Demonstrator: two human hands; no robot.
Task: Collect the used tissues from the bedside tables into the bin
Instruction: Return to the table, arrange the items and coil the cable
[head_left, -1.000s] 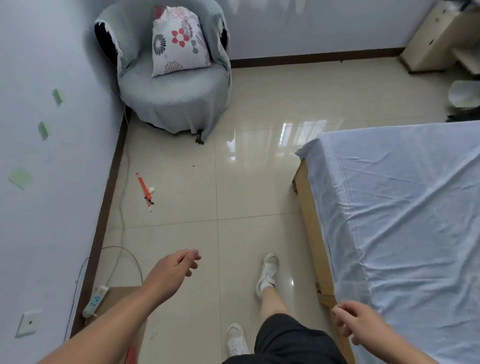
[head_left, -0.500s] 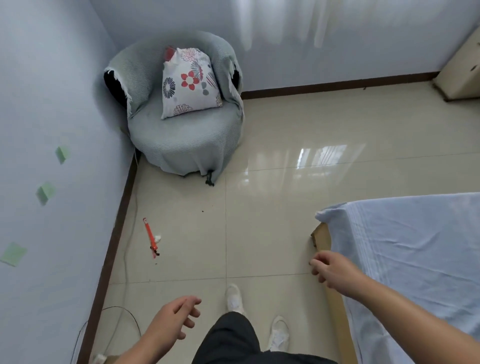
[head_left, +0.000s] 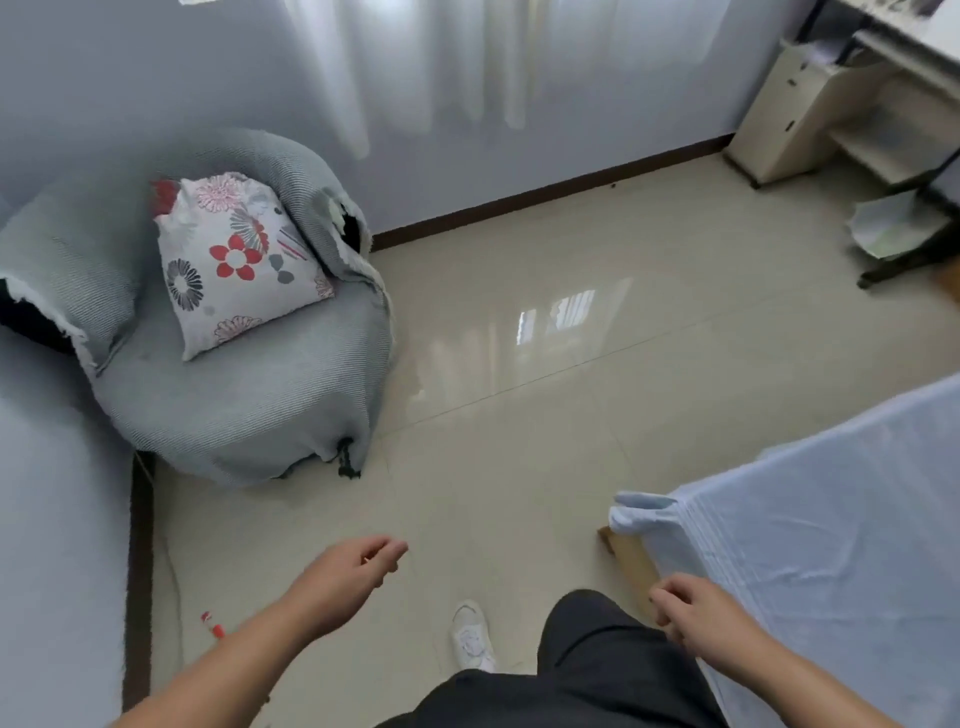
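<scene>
No tissues and no bedside table are in view. My left hand (head_left: 345, 574) hangs over the tiled floor, fingers loosely curled, holding nothing. My right hand (head_left: 693, 613) is beside the near corner of the bed, fingers curled in, also empty. A white-lined bin (head_left: 896, 228) stands on the floor at the far right, under the desk, far from both hands.
A grey-covered armchair (head_left: 234, 395) with a flowered cushion (head_left: 234, 260) fills the left corner. The bed (head_left: 831, 545) with a pale blue sheet is at the right. A cream desk (head_left: 831, 104) stands at the back right. A red object (head_left: 213, 623) lies by the left wall.
The view has swung forward and to the right along the bed's side; the armchair is nearer and the desk and bin have come into sight. Both hands swing, still empty.
</scene>
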